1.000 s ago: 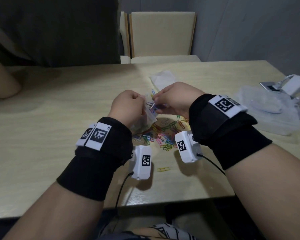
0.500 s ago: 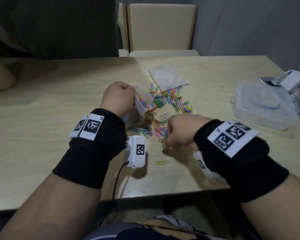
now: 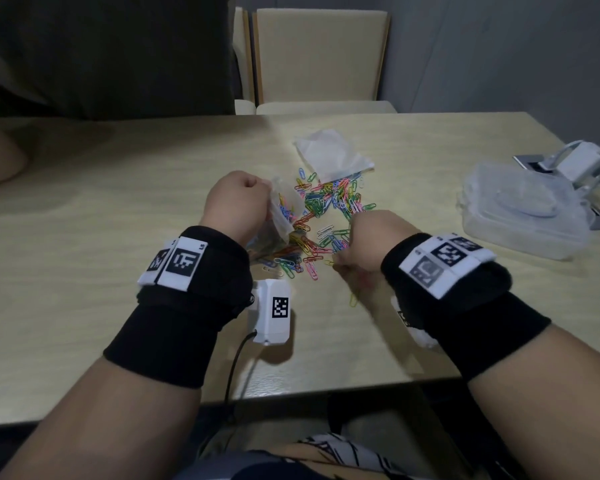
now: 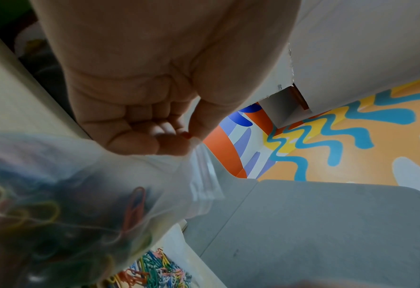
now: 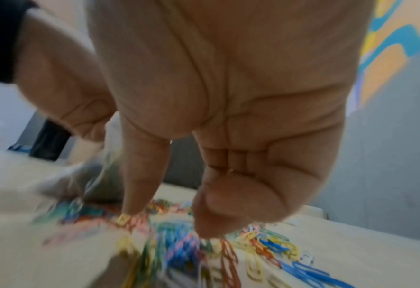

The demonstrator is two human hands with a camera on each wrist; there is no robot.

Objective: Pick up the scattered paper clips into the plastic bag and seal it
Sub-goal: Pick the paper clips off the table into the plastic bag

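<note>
Pinching plastic bag (image 3: 282, 211), left hand (image 3: 234, 202) fisted.

The left hand (image 3: 234, 202) sits at about eleven o'clock, raised, knuckles up, fingers curled with thumb pinching. The right hand (image 3: 368, 242) is lower at one o'clock, thumb (image 5: 142, 171) and forefinger pointing down, other fingers folded.

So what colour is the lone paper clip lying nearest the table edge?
Yellow; the lone paper clip shows best in the head view.
</note>
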